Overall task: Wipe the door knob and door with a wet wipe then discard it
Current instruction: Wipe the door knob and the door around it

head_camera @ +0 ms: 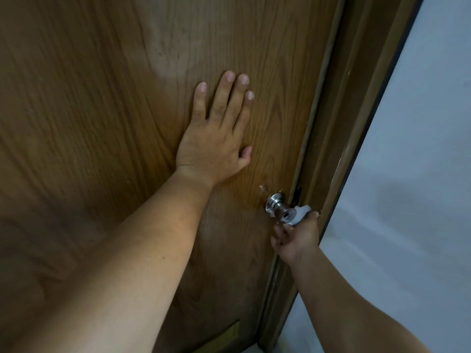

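A brown wood-grain door (114,98) fills most of the view. Its round metal door knob (280,210) sticks out near the door's right edge. My left hand (216,138) lies flat on the door above and left of the knob, fingers spread, holding nothing. My right hand (297,238) reaches up from below and pinches a white wet wipe (300,215) against the right side of the knob's head. Part of the wipe is hidden behind the knob and my fingers.
The brown door frame (351,123) runs diagonally along the door's right edge. A pale grey-white wall (413,174) lies to the right of the frame. A lighter patch (165,52) shows on the door above my left hand.
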